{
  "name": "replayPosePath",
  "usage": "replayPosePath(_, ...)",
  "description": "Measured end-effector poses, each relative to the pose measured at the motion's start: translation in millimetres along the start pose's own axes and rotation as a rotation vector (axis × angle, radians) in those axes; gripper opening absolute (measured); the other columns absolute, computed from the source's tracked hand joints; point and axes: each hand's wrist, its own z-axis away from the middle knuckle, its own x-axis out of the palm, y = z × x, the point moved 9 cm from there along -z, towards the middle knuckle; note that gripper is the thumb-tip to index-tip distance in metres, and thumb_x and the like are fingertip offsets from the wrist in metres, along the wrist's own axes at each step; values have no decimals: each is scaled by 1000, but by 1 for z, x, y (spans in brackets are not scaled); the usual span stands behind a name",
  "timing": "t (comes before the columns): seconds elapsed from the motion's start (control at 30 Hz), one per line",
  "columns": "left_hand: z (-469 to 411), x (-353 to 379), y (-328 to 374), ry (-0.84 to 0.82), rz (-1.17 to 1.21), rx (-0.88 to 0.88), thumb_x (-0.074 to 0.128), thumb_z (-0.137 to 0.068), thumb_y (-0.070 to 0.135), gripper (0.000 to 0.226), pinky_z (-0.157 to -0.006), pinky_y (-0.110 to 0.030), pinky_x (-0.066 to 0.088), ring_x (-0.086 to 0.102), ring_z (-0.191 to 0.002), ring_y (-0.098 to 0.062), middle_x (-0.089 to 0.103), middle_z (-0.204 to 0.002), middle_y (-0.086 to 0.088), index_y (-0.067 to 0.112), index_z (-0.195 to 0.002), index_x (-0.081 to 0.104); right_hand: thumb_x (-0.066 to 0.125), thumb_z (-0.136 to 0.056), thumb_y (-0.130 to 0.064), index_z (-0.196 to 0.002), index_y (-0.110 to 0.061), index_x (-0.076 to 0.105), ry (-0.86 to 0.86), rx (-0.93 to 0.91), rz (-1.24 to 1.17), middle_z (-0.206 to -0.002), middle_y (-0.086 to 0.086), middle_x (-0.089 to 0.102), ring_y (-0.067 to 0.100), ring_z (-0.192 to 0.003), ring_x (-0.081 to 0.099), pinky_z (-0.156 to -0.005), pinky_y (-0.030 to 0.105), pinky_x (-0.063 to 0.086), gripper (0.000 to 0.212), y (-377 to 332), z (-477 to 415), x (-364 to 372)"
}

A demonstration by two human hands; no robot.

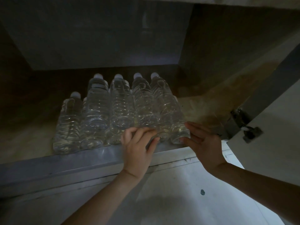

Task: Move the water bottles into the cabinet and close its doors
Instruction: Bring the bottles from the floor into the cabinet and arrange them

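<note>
We're looking into the dark cabinet, and the bottles are already inside, standing packed together in rows on its floor, right at the front edge. White caps show at the back of the pack. The left hand reaches over the sill, fingers curled on the base of one of the front bottles, right of the middle. The right hand is flat and spread, its fingers straight and its fingertips touching the base of the rightmost bottle. The two hands sit apart, near each other. At the right, the door stands open on its hinge.
</note>
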Motion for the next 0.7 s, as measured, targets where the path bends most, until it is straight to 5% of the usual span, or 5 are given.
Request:
replayPosePath(0.13,-1,2,0,0,4,-23,79,-80,25,16,-83,-35,37,44,-96,-17,69,-99,13,22,-95,77,79,-47,-77,-96,-51,74,-31,42,-80,-109,-21,72,7,-109,67,-92,27,55,55,3,-5,5)
replayPosePath(0.3,-1,3,-3,2,-10,-44,83,-77,21,17,-81,-36,38,43,-95,-18,69,-99,13,21,-93,77,69,-71,-20,-111,-3,70,-34,188,-439,-103,0,76,16,-98,72,-71,25,60,43,17,-11,7)
replayPosePath(0.47,-1,3,-2,21,-25,-48,78,-80,24,13,-81,-36,38,42,-93,-18,68,-95,12,21,-92,76,71,-76,-25,-94,-15,80,-88,196,-579,-106,6,76,21,-98,72,-72,32,61,22,17,-17,7)
replayPosePath(0.57,-2,3,-1,29,-27,-47,78,-80,24,12,-81,-34,35,42,-92,-17,68,-93,12,21,-92,76,86,-65,-43,-102,-35,77,-115,18,-171,-117,-10,71,14,-111,66,-89,23,56,39,-2,-16,5)
replayPosePath(0.7,-2,2,-1,27,-42,-67,82,-79,20,14,-82,-28,26,41,-91,-17,67,-90,11,21,-92,76,71,-87,-20,-121,-38,57,-131,-160,461,-131,-13,56,13,-128,53,-108,22,40,40,-12,-21,11)
